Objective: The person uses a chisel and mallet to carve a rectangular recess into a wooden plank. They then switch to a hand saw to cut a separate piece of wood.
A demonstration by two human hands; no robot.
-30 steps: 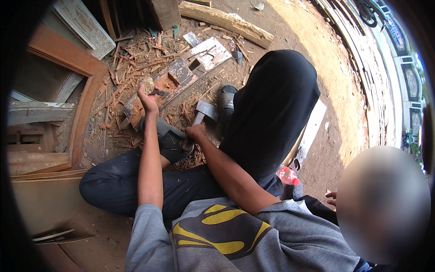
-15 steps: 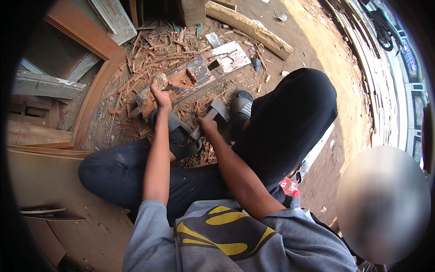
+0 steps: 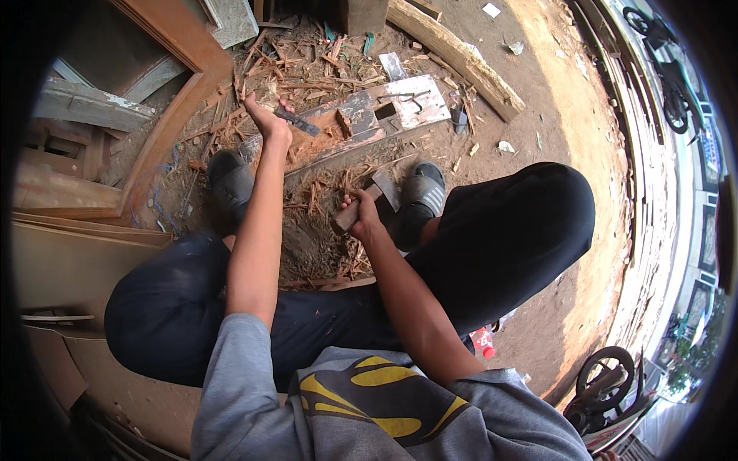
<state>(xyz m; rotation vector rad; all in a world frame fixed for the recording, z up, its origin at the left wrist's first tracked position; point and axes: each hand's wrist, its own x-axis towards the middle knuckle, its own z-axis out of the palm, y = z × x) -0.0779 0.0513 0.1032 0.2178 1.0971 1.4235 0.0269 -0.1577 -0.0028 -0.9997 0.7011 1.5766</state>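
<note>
My left hand (image 3: 269,127) is closed on a chisel, its dark flat blade (image 3: 302,124) pointing right over a wooden beam (image 3: 357,115); the chisel's handle is mostly hidden by the hand. The beam lies on the ground, with worn grey paint and a rough reddish recess cut into its face. Close to my right foot, my right hand (image 3: 365,213) grips a hatchet by its short wooden handle (image 3: 345,220). The hatchet's broad grey head (image 3: 388,189) extends up and right from the fist, apart from the beam.
Wood chips (image 3: 311,196) litter the ground around my sandalled feet. A white-painted piece (image 3: 430,107) with dark metal rods lies at the beam's far end. Beyond it rests a thick log (image 3: 461,61). Door frames (image 3: 215,73) lean at left; stacked planks (image 3: 626,161) stand at right.
My left foot has shifted left, away from the beam's near side. My left hand has turned around the chisel, and the hatchet in my right hand has tilted. The head view has shifted.
</note>
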